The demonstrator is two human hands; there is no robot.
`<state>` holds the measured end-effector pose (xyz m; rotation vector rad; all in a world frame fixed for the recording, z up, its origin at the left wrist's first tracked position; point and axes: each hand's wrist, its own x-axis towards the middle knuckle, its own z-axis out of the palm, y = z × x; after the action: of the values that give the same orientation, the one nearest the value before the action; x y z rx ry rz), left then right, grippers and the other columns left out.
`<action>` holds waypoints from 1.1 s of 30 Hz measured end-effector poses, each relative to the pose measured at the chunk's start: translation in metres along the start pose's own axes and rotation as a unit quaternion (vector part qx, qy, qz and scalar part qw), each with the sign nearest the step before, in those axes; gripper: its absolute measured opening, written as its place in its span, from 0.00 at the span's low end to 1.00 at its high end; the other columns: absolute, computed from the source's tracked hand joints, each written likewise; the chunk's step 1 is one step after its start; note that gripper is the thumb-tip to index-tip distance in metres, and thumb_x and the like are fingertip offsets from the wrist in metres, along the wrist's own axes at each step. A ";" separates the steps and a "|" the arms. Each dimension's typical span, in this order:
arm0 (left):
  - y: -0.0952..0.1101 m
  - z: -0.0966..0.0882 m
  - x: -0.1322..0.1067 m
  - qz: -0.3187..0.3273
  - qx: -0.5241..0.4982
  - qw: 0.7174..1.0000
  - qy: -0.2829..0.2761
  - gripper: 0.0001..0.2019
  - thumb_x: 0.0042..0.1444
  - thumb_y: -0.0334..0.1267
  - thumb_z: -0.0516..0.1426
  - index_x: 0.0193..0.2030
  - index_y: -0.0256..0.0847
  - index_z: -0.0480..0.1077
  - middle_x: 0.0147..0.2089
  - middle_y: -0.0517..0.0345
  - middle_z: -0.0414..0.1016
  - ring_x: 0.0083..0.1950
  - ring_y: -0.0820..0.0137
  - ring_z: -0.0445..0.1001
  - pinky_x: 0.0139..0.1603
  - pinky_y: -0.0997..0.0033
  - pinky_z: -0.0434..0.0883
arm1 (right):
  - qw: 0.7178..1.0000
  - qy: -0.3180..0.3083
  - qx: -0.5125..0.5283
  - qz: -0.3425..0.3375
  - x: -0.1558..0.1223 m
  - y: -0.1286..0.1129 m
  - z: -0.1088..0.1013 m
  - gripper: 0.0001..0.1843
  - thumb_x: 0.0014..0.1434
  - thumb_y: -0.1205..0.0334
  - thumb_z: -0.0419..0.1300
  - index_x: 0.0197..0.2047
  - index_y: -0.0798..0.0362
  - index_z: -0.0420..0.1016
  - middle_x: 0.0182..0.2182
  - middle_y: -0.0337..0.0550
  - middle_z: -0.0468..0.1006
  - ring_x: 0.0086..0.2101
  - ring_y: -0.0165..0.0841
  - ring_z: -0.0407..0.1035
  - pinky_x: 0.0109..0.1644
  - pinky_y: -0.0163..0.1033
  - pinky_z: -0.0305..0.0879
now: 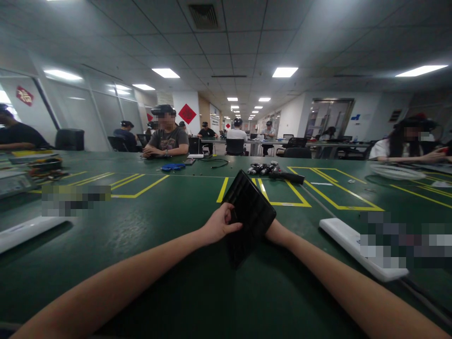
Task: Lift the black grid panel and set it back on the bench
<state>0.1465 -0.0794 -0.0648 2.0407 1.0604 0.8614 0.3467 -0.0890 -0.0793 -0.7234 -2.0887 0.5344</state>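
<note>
A flat black rectangular object (252, 207), tray-like and with faint rows of ridges or cells on its face, is tilted up above the green table. My right hand (277, 233) holds it from behind on the right; the fingers there are hidden by it. At its left side, my left hand (222, 223) has curled fingers and a thumb reaching across the face. Something small and dark may sit between those fingers, but it is too dim to name.
Yellow tape outlines (291, 204) mark the green table (169, 292). Beyond the tray lie dark tools and cables (264, 168) and a blue item (173, 166). White power strips (353, 245) flank both sides. A person (167, 136) sits opposite, another person (406, 141) at right.
</note>
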 end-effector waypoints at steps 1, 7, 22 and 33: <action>0.002 -0.001 0.001 0.000 0.016 1.000 -0.010 0.25 0.42 0.44 0.61 0.45 0.36 0.58 0.24 0.70 0.52 0.26 0.78 0.54 0.27 0.76 0.55 | 1.000 -0.006 -0.020 -0.023 0.001 -0.003 0.001 0.20 0.57 0.60 0.53 0.54 0.49 0.67 0.55 0.43 0.67 0.56 0.40 0.57 0.61 0.49 0.50; 0.017 -0.019 -0.002 -0.127 -0.104 0.985 -0.043 0.18 0.47 0.41 0.57 0.44 0.37 0.60 0.27 0.66 0.58 0.26 0.78 0.58 0.25 0.77 0.57 | 0.995 -0.016 -0.076 -0.064 0.002 -0.007 0.007 0.23 0.62 0.56 0.46 0.59 0.49 0.60 0.58 0.45 0.62 0.57 0.37 0.56 0.62 0.47 0.49; 0.016 -0.035 -0.005 -0.141 -0.160 0.974 -0.077 0.10 0.48 0.37 0.56 0.36 0.35 0.63 0.22 0.66 0.62 0.18 0.82 0.56 0.16 0.80 0.57 | 0.999 0.000 -0.014 -0.030 -0.001 -0.009 0.006 0.22 0.60 0.55 0.49 0.58 0.47 0.61 0.58 0.43 0.62 0.57 0.38 0.57 0.62 0.49 0.49; 0.018 -0.028 -0.010 0.045 0.177 0.982 -0.044 0.09 0.49 0.29 0.48 0.37 0.38 0.63 0.23 0.63 0.65 0.26 0.74 0.63 0.28 0.75 0.59 | 1.000 0.007 0.000 -0.016 0.000 -0.011 0.008 0.22 0.59 0.56 0.51 0.56 0.47 0.64 0.56 0.46 0.66 0.55 0.39 0.60 0.60 0.50 0.52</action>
<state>0.1275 -0.0886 -0.0371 2.4135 1.1430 0.6533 0.3368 -0.0984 -0.0770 -0.6908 -2.0838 0.5089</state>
